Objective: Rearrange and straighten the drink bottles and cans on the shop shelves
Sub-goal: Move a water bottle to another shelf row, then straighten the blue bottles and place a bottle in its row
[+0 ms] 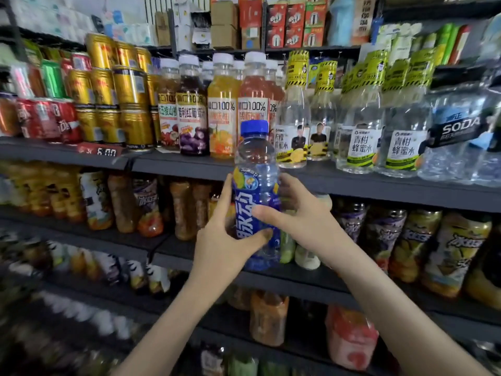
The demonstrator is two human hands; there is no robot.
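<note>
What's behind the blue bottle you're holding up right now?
Behind the blue bottle, held by the left hand and right hand, stand the pink juice bottle and the shelf edge. Lower down, a green bottle peeks out; the rest is covered.

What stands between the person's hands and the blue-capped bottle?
Nothing visible. The left hand and right hand both grip the blue-capped bottle, upright in front of the shelves.

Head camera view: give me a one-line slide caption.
Left hand and right hand grip a blue-capped bottle in front of shop shelves stocked with juice bottles, gold cans and clear water bottles.
</note>
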